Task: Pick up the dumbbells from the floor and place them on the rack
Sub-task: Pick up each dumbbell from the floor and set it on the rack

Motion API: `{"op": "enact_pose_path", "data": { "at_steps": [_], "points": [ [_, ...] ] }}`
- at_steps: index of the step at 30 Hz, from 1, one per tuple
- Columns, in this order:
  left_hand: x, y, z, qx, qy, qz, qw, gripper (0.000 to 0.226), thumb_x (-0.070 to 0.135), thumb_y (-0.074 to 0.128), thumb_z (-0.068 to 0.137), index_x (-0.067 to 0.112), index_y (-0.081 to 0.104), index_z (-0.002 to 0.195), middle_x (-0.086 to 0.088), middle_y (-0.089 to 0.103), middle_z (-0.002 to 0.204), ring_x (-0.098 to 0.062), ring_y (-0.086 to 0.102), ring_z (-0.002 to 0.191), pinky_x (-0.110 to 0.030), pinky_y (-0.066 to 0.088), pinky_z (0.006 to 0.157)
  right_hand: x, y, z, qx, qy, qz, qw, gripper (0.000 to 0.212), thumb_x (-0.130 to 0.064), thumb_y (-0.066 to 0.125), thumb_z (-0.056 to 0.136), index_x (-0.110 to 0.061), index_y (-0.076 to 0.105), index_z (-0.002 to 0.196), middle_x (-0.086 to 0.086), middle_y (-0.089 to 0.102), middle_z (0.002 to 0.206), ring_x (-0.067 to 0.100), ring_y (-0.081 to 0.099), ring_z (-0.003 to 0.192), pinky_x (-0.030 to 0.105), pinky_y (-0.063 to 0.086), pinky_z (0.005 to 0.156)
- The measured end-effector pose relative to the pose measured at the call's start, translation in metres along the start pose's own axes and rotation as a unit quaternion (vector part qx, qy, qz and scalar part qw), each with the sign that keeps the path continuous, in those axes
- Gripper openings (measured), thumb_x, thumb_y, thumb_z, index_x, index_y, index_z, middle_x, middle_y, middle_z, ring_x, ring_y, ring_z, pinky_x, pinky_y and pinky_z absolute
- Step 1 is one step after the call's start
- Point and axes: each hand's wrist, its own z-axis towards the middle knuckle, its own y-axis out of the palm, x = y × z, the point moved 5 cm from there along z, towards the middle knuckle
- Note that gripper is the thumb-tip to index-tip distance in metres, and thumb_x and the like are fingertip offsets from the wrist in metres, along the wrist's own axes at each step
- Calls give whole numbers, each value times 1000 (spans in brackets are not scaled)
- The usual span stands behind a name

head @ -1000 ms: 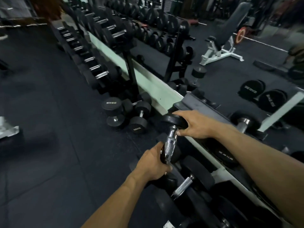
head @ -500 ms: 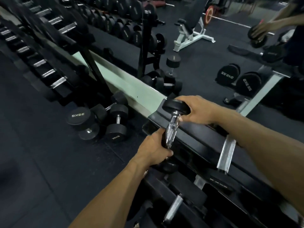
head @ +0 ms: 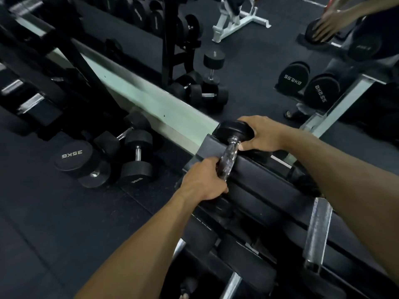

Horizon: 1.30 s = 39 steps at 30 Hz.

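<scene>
A black dumbbell [head: 230,153] with a knurled chrome handle lies across the top tier of the black rack [head: 267,192]. My left hand [head: 204,183] grips the near part of the handle; the near head is hidden under it. My right hand [head: 262,135] is clasped on the far round head at the rack's back edge. Both forearms reach in from the bottom of the view. On the floor to the left stand a large dumbbell marked 35KG [head: 74,160] and a smaller one [head: 137,157].
A wall mirror with a pale green sill [head: 151,100] runs behind the rack and reflects dumbbells, a white bench and another person's arm. A second loaded rack [head: 32,83] fills the upper left. Lower rack tiers hold dumbbells [head: 317,231]. Dark rubber floor [head: 54,234] lies left.
The dumbbell has gone from tilted upright in front of the rack to lying over its top tier. Both hands kept their grip. The view has shifted closer and down.
</scene>
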Motion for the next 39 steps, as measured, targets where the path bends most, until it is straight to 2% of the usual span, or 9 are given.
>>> {"op": "enact_pose_path", "data": {
  "at_steps": [6,10,12,14,18,20,26,30,39],
  "points": [
    [2,-6,-7,50,-6,9,999,44,29,81,63,26,63,104,4,68,98,-22,64,96,-38,54,85,0,0,-3,16,14,15,1000,41,-25,79,77,-26,59,112,-5,67,99,18,63,96,35,49,88],
    [-13,-13,-35,184,-34,-85,979,36,53,70,72,29,64,98,11,68,94,-15,64,93,-36,53,84,-1,3,-18,80,11,72,994,55,-33,79,75,-29,55,125,-7,66,106,16,61,101,31,46,90],
    [-25,-7,-56,229,-44,-116,966,46,59,66,75,28,59,108,11,61,104,-13,59,101,-31,48,88,1,5,-25,110,14,127,986,54,-40,75,79,-30,54,127,-10,65,108,12,59,102,28,43,91],
    [-32,5,-74,251,-55,-137,957,63,61,68,73,26,53,122,10,52,115,-13,53,112,-25,40,89,3,7,-29,116,27,160,980,40,-46,66,87,-30,58,123,-11,65,106,11,59,100,27,42,87],
    [-31,34,-90,229,-82,-187,952,111,59,81,59,28,20,147,1,28,149,-17,37,134,-33,37,105,2,7,-24,109,23,158,981,26,-50,52,95,-31,62,110,-12,65,97,13,61,98,27,39,80],
    [-28,44,-90,225,-92,-188,951,123,54,85,57,31,6,149,-4,16,156,-22,32,139,-38,36,107,2,6,-22,102,18,148,984,27,-51,51,95,-31,62,111,-12,64,97,14,60,99,28,40,83],
    [-36,39,-81,222,-56,-170,959,120,44,87,59,25,9,149,-2,22,153,-19,32,138,-31,32,106,7,4,-28,103,24,139,985,30,-51,53,95,-27,67,106,-7,68,98,13,61,94,28,41,79],
    [-35,40,-83,235,-30,-167,957,119,43,88,57,29,12,147,3,24,151,-16,31,138,-36,36,110,15,6,-33,111,27,140,983,33,-52,54,94,-24,68,105,-2,70,98,15,64,94,31,48,81],
    [-38,45,-85,243,-22,-191,951,118,43,89,56,40,11,144,10,20,151,-15,29,140,-43,36,111,19,9,-34,116,34,147,982,32,-54,54,93,-28,67,106,-6,70,97,12,64,94,29,45,79]
  ]
}}
